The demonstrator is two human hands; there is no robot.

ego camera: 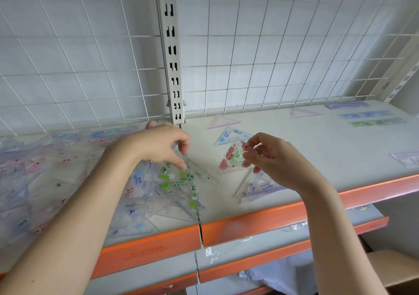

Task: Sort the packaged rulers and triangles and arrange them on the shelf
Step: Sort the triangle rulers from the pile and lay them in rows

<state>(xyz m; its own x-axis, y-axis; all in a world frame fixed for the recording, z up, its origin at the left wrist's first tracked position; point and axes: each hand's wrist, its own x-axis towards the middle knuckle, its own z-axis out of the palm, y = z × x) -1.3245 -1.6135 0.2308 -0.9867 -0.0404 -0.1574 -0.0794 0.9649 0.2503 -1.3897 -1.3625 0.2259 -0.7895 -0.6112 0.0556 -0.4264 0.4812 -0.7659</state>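
The left hand (158,146) pinched a clear green-printed plastic triangle (181,179) atop the left heap; the right hand (269,158) pinched a clear red-printed triangle (231,158) near mid-shelf. Each probably wanted lifting flat, then laying beside its matching colour.

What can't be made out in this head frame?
- Left hand: what its fingertips pinch in the green-printed pile is hidden by overlapping clear packs.
- Right hand: fingers cover part of the red-printed triangle.
- Far rulers: print too small.
- Left pile: blurred, cut off by the edge.
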